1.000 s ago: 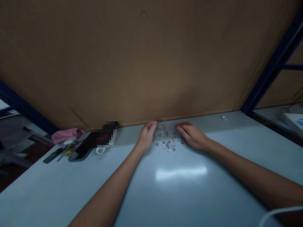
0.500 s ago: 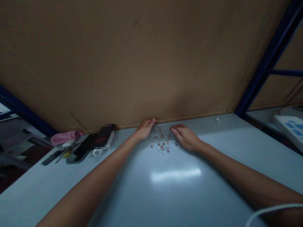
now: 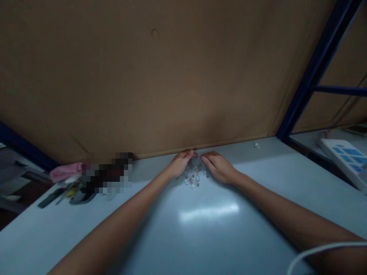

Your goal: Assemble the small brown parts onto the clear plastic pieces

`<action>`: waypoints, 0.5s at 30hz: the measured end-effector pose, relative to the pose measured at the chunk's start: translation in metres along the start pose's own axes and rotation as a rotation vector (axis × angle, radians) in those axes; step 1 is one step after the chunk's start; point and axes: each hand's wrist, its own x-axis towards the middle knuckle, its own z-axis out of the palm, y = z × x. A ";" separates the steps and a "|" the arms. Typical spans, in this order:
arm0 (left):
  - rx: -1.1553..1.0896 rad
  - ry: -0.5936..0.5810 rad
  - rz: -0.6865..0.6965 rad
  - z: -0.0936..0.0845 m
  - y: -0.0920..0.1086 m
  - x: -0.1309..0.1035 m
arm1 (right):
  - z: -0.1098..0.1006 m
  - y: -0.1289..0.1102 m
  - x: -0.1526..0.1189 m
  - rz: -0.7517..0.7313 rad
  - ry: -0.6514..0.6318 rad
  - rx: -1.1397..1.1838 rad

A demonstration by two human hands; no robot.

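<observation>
Closer together now, both open hands (image 3: 200, 165) cup the small beads (image 3: 194, 176) on the table (image 3: 209, 229).

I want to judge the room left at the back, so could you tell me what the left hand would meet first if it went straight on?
Most likely the cardboard wall: the left hand points at its bottom edge, fingertips nearly touching.

Two bare hands, left hand (image 3: 180, 165) and right hand (image 3: 218, 167), one heap of small beads (image 3: 194, 176) too many to count, one pink cloth (image 3: 65, 171), one white cable (image 3: 321, 250), one white keyboard (image 3: 345, 157)
</observation>
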 end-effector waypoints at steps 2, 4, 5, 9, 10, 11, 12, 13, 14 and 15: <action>-0.025 -0.006 -0.008 0.003 0.008 -0.001 | -0.001 0.000 0.000 -0.005 -0.004 0.016; -0.032 -0.005 -0.022 0.002 0.016 -0.003 | -0.002 -0.001 0.000 0.001 -0.011 0.036; -0.021 -0.004 -0.025 0.000 0.020 -0.005 | -0.003 -0.002 0.000 0.006 -0.017 0.048; 0.146 -0.034 0.030 -0.015 0.034 -0.029 | -0.008 -0.010 -0.002 0.014 -0.059 0.113; 0.190 -0.028 0.039 -0.019 0.036 -0.039 | -0.008 -0.013 -0.003 0.007 -0.076 0.122; 0.235 -0.028 0.049 -0.023 0.039 -0.048 | -0.008 -0.016 -0.004 -0.004 -0.096 0.123; 0.288 -0.067 0.058 -0.025 0.041 -0.059 | -0.008 -0.019 -0.004 -0.017 -0.117 0.119; 0.340 -0.104 0.067 -0.027 0.044 -0.068 | -0.007 -0.022 -0.005 -0.031 -0.136 0.111; 0.379 -0.132 0.068 -0.028 0.045 -0.077 | -0.006 -0.024 -0.006 -0.044 -0.150 0.103; 0.405 -0.158 0.065 -0.028 0.046 -0.084 | -0.005 -0.025 -0.006 -0.054 -0.158 0.095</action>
